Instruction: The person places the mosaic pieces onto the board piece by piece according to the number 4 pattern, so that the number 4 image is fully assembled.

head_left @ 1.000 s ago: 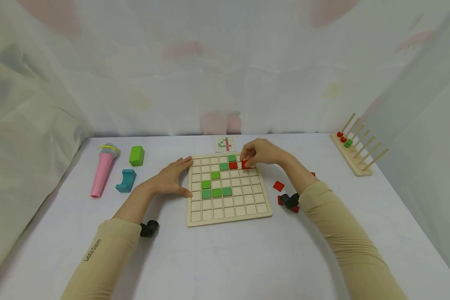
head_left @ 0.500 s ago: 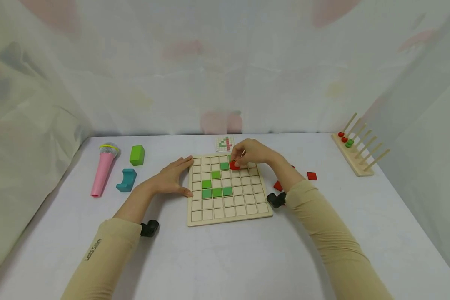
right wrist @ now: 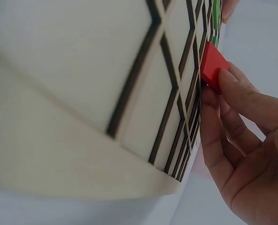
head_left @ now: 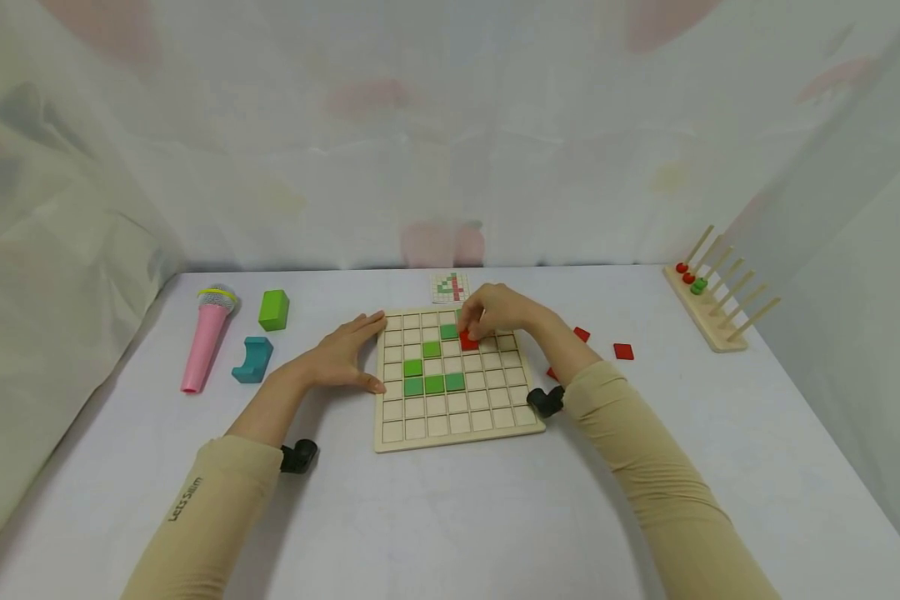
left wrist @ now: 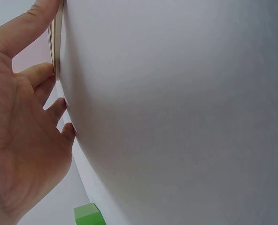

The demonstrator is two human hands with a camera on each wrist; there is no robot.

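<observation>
A square wooden grid board (head_left: 437, 426) lies on the white table, with several green tiles (head_left: 433, 384) in its cells. My right hand (head_left: 504, 308) pinches a red tile (head_left: 468, 342) between thumb and fingertips over the upper part of the board. In the right wrist view that red tile (right wrist: 213, 65) is tilted, its lower edge right at the grid. The cells behind my fingers are partly hidden. My left hand (head_left: 337, 357) rests at the board's left side, fingers stretched to the far corner, thumb on the left edge.
Loose red tiles (head_left: 624, 352) lie right of the board, some partly behind my right arm. A small pattern card (head_left: 450, 287) is beyond the board. Leftward are a pink microphone (head_left: 208, 333), a green block (head_left: 273, 311) and a teal block (head_left: 253, 360). A peg stand (head_left: 705, 312) stands far right.
My right hand has moved left with the red tile, then slightly nearer to me, down a row of the board. The left hand has stayed in place.
</observation>
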